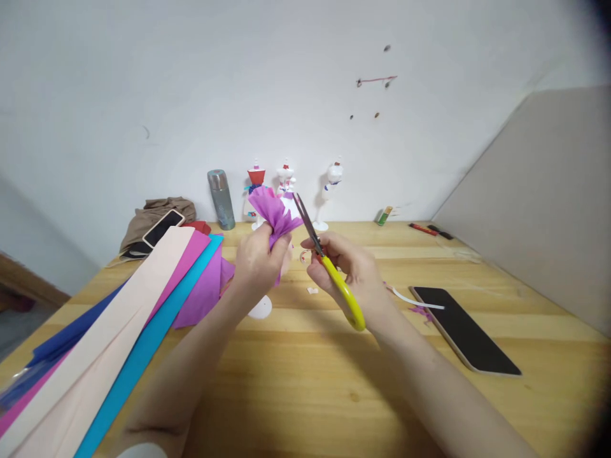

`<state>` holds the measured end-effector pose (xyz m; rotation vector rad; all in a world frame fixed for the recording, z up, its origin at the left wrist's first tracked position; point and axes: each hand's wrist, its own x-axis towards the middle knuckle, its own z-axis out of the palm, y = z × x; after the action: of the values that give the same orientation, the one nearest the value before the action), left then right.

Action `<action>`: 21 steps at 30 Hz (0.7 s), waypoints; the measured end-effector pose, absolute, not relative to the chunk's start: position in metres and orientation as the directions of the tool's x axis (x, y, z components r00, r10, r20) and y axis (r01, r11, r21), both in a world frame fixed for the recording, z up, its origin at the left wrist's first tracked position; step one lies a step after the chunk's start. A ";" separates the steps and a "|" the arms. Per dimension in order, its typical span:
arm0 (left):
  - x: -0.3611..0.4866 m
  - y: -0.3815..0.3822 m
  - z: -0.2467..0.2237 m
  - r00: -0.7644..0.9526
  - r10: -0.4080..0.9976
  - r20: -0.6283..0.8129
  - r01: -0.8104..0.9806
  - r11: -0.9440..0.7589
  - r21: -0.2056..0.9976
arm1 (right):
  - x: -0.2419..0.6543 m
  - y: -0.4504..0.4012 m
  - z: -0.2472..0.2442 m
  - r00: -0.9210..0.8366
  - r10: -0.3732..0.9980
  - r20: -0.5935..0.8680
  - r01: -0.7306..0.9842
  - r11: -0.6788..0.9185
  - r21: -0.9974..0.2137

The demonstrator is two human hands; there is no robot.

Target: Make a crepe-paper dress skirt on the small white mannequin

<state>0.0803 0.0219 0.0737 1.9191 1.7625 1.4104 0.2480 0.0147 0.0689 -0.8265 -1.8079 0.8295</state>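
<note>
Near the middle of the view, my left hand (261,254) is closed round a gathered bunch of purple paper (271,211), which fans out above my fingers. To its right, my right hand (344,264) holds yellow-handled scissors (340,283). Their dark blades point up and to the left, with the tips close to the right side of the purple paper but apart from my left fingers. A white disc (260,308) lies on the wooden table (286,388) below my left hand. Small pale scraps (312,291) lie between the hands.
Coloured paper strips (138,318) cover the left side. Behind stand a flask (221,200) and small decorated figures (256,178) against the wall. At right are a dark phone (465,327), markers (424,229) and a small green tube (384,216). Brown cloth (143,219) lies back left.
</note>
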 end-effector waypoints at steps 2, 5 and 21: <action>0.080 0.022 0.073 -0.150 0.847 0.510 0.668 -0.293 0.684 | 0.250 0.017 0.068 -0.342 0.812 0.473 0.115 0.536 -0.837; 0.080 0.024 0.072 -0.123 0.866 0.485 0.616 -0.316 0.722 | 0.252 0.020 0.069 -0.459 0.779 0.427 0.035 0.496 -0.868; 0.072 0.031 0.072 0.009 0.985 0.173 -0.141 -0.170 0.975 | 0.265 0.031 0.069 -0.249 0.835 0.490 -0.031 0.499 -0.866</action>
<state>0.0722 0.0306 0.0724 1.2373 1.0023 1.3811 0.2648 0.0306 0.0690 -0.7046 -1.6169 0.9607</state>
